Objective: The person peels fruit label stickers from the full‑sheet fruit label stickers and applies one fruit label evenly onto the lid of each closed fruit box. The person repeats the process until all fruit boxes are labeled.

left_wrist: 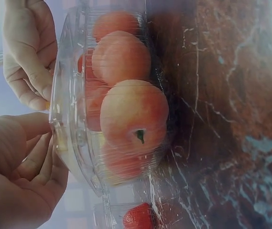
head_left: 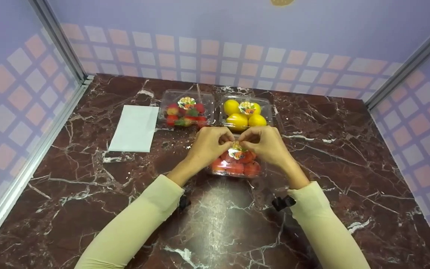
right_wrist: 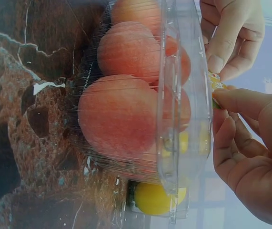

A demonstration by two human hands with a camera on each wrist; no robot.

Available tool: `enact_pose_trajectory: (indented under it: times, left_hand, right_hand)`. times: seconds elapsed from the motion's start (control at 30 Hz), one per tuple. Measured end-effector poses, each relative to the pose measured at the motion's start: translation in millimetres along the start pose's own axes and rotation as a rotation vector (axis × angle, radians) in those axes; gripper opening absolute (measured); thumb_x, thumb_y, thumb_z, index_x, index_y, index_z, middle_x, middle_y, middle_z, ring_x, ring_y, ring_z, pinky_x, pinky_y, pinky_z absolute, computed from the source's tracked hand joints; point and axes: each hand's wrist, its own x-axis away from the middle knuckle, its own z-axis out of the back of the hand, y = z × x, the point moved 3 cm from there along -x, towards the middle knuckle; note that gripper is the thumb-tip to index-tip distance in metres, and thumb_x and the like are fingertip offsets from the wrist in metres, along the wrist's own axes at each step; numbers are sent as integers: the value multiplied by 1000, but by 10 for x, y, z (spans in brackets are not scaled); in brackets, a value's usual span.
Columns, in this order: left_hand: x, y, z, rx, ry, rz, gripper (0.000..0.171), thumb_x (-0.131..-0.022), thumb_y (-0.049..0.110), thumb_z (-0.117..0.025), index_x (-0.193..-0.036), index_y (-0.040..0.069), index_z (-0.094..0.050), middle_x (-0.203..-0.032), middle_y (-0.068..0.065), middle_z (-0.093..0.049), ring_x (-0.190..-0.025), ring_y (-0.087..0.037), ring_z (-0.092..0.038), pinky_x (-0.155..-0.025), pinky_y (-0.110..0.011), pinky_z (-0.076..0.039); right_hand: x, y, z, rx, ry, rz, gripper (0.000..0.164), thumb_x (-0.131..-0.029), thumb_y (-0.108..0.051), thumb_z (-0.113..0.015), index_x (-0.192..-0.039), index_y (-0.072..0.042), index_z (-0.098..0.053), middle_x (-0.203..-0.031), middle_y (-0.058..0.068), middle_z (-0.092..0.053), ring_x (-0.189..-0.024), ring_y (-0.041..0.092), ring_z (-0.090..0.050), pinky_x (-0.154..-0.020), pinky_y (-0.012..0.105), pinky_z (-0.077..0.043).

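A clear plastic box of peaches stands in front of me, its lid closed. Over the lid, a colourful fruit sticker is pinched at its upper edge between the fingertips of my left hand and right hand. The right wrist view shows the sticker standing partly off the lid, both thumbs against it. In the left wrist view, the peaches show through the box's ribbed side, with my left hand close by and my right hand opposite.
Behind the peaches stand a clear box of strawberries and a clear box of lemons, each with a similar sticker on its lid. A white sheet lies at the left on the dark marbled table. Panels enclose the back and sides.
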Motion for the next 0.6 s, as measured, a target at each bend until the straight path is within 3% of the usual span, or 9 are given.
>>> enact_pose_trajectory:
  times: [0.3, 0.6]
  left_hand:
    - [6, -8, -32, -20, -6, 4, 5, -94, 7, -76, -96, 7, -81, -93, -4, -81, -82, -17, -76, -76, -28, -62]
    - [5, 1, -44, -89, -11, 4, 4, -95, 10, -77, -95, 10, -81, -97, -4, -80, -84, -18, -74, -79, -33, -60]
  right_hand:
    - [-1, 47, -54, 77, 25, 39, 8, -90, -5, -83, -96, -10, -84, -93, 2, -81, -80, 17, -75, -74, 26, -61]
    - [44, -5, -120, 132, 108, 36, 7, -88, -5, -84, -94, -10, -85, -93, 3, -82, -71, 18, -76, -63, 32, -63]
